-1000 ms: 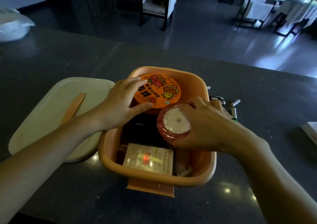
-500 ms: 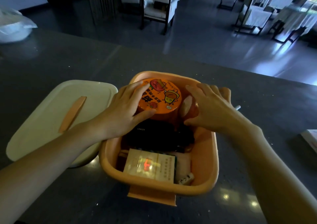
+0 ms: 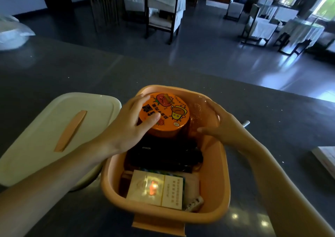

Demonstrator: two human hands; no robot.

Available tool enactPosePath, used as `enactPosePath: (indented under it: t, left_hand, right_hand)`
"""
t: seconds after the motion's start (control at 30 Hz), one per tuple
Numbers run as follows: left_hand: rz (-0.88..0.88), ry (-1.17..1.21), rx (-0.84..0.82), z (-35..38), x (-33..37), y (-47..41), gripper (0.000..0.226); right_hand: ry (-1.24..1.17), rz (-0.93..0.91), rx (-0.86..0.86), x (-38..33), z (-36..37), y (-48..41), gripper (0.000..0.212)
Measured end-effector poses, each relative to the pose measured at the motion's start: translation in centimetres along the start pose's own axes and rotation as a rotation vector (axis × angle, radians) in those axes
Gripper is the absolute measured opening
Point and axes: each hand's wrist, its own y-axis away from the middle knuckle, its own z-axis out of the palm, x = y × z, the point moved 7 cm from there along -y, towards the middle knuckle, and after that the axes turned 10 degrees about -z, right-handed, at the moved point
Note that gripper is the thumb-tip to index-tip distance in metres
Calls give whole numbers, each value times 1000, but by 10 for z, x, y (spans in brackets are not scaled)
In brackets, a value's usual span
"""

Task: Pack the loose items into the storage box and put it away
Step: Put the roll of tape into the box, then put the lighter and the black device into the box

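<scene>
The orange storage box point(image 3: 222, 186) stands on the dark counter in front of me. Inside at the far end sits an orange noodle cup point(image 3: 172, 113) with cartoon print, and my left hand point(image 3: 130, 128) grips its lid and left side. My right hand point(image 3: 219, 126) wraps around a red plastic-wrapped container point(image 3: 196, 112), wedged in the far right corner beside the cup and mostly hidden. Below them lie a black Anker device point(image 3: 163, 155) and a pale cigarette pack point(image 3: 155, 189).
The cream box lid point(image 3: 36, 133) with an orange handle lies to the left, touching the box. A small battery point(image 3: 246, 123) lies on the counter behind my right wrist. A white object point(image 3: 326, 160) sits at the right edge, a white bag point(image 3: 10, 35) far left.
My right hand carried the red container from above the box's middle down into the far right corner beside the noodle cup. My left hand stayed on the cup.
</scene>
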Motion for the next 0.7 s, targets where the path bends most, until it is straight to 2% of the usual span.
enactPosePath:
  t: [0.13,0.23,0.33,0.43,0.6,0.7]
  left_hand:
    - [60,-183,-25,4,5,3,76]
    - [92,-314,-10,6,17,3,78]
    - [120,-309,34,15,49,5,77]
    - [227,-337,45,42,96,14,70]
    - [365,-361,-62,129,155,36,53]
    - [347,-408,-140,192,169,42,54]
  right_hand:
    - [51,11,26,6,-4,5,75]
    - [-47,30,98,17,-20,16,71]
    - [-54,54,172,37,-48,29,67]
    - [-70,114,186,72,-77,48,61]
    - [67,160,86,141,-121,93,54]
    - [86,191,-36,180,-133,120,53]
